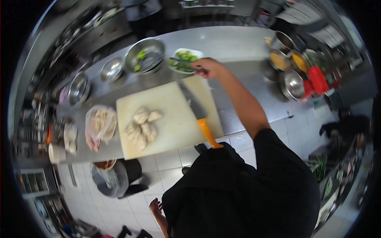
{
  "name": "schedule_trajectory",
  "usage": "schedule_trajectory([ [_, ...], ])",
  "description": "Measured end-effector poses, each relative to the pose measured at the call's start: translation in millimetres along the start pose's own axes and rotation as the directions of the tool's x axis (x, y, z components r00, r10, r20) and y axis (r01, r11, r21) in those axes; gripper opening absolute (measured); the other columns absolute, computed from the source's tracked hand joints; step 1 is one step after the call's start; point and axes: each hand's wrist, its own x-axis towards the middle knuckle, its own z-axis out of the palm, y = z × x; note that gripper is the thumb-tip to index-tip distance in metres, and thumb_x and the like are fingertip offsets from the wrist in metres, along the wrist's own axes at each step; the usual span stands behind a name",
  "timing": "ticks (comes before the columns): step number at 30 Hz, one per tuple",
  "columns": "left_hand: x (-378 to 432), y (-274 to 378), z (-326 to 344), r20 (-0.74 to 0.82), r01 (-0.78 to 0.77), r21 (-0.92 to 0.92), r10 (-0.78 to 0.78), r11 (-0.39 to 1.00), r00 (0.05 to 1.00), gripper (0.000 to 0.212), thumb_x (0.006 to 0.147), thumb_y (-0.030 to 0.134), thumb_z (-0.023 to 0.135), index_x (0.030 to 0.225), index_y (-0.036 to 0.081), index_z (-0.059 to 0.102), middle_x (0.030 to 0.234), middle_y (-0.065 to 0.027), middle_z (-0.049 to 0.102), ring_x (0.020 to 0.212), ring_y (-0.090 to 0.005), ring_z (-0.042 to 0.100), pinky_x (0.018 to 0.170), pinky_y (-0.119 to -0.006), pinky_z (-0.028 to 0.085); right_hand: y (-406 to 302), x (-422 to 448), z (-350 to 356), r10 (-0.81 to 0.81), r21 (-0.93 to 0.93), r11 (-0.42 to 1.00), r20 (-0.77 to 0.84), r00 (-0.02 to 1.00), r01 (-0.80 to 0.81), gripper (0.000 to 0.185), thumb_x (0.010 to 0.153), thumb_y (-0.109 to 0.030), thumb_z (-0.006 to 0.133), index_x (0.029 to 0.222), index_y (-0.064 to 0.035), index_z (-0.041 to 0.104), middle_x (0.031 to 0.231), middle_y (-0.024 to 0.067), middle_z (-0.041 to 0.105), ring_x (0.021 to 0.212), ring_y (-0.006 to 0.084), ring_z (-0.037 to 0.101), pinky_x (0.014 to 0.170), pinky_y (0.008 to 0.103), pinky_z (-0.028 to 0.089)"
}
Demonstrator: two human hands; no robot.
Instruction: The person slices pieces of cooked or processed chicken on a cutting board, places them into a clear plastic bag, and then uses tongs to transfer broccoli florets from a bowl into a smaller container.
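Note:
My right hand grips the handle of a dark utensil, whose exact kind is blurred. The utensil reaches over a white dish of chopped green vegetables. Below that hand lies a white cutting board with a chef's knife across its right side. The knife's orange handle points towards me and overhangs the board's near edge. Several pale lumps of food sit on the board's left half. My left hand hangs low beside my body, fingers loosely curled, with nothing visible in it.
Left of the board rests a plastic bag of pale food. Steel bowls line the counter's far left, one holding some greens. Pots, bowls and red containers crowd the right end. A lined bin stands on the floor. A person is across the counter.

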Motion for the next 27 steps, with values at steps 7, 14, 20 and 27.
schedule_trajectory([
  [7, 30.0, 61.7, 22.4, 0.054, -0.137, 0.116, 0.131, 0.984, 0.99, 0.044, 0.081, 0.029, 0.068, 0.118, 0.006, 0.058, 0.1, -0.0148, 0.062, 0.079, -0.0307, 0.063, 0.063, -0.041, 0.051, -20.3, -52.8, -12.2, 0.0, -0.103, 0.995, -0.103, 0.995, -0.011, 0.028, 0.088, -0.03, 0.061, 0.073, -0.0079, 0.055, 0.063, 0.007, 0.059, 0.042, 0.0075, 0.043, 0.036, 0.0234, 0.03],
  [14, 10.1, 12.8, 2.9, 0.07, -0.109, 0.023, 0.107, 0.994, 0.992, 0.042, 0.081, 0.029, 0.068, 0.115, 0.006, 0.059, 0.095, -0.0122, 0.063, 0.076, -0.0282, 0.064, 0.062, -0.039, 0.051, -51.2, -89.0, -5.2, -0.41, -0.515, 0.815, -0.186, 0.893, 0.266, 0.037, 0.083, -0.038, 0.068, 0.102, -0.0068, 0.069, 0.064, 0.004, 0.057, 0.045, 0.0068, 0.041, 0.039, 0.0232, 0.03],
  [20, -75.7, 21.1, 7.5, -0.056, -0.011, 0.015, 0.012, 1.0, 0.998, 0.041, 0.083, 0.028, 0.066, 0.116, 0.005, 0.059, 0.095, -0.0116, 0.062, 0.075, -0.0253, 0.064, 0.062, -0.037, 0.049, -80.8, -44.1, 55.4, -0.656, -0.865, 0.291, 0.131, 0.743, 0.409, 0.043, 0.075, -0.037, 0.071, 0.103, -0.004, 0.07, 0.082, 0.0137, 0.068, 0.076, 0.0237, 0.066, 0.069, 0.0329, 0.051],
  [27, -111.2, -27.8, 5.4, -0.151, 0.042, -0.113, -0.059, 0.993, 0.987, 0.043, 0.083, 0.025, 0.066, 0.118, 0.001, 0.058, 0.092, -0.0129, 0.064, 0.07, -0.0247, 0.064, 0.06, -0.035, 0.049, -97.4, 44.8, 143.5, -0.536, -0.966, -0.081, 0.249, 0.807, 0.245, 0.04, 0.07, -0.032, 0.068, 0.097, -0.0022, 0.07, 0.099, 0.0199, 0.067, 0.094, 0.0359, 0.064, 0.085, 0.0411, 0.051],
])
